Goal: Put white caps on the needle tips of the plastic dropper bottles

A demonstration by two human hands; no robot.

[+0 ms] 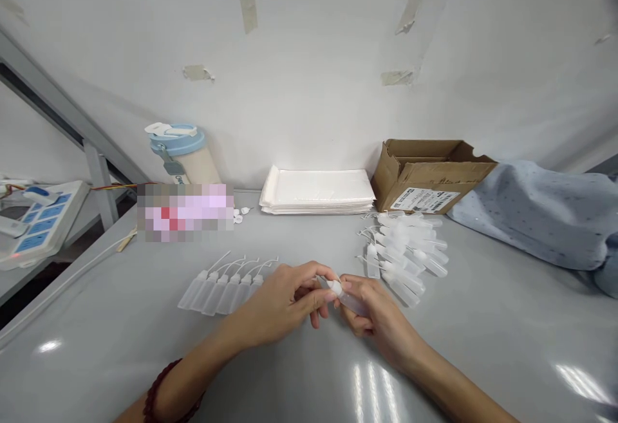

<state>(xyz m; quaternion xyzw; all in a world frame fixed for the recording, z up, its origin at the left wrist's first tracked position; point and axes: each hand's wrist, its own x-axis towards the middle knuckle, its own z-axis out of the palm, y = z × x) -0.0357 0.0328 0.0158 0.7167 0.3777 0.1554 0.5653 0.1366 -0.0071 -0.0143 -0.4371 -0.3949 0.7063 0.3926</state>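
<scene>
Between my two hands, over the middle of the table, is a small translucent squeeze bottle point(355, 304) with a white cap point(335, 287). My right hand point(374, 310) is wrapped round the bottle's body. With thumb and forefinger, my left hand point(299, 297) pinches at the cap end. Left of my hands, several like bottles point(219, 291) lie side by side in a row, their thin cap straps pointing away from me. A looser pile of such bottles point(403, 252) lies beyond my right hand, tips and straps mostly toward the left.
A stack of white padded envelopes point(316, 191) lies against the wall, beside an open cardboard box point(429, 175). Blue cloth point(535, 217) covers the far right. At the back left stands a blue-lidded tumbler point(181, 152), with small white pieces point(238, 216) near a pixelated patch.
</scene>
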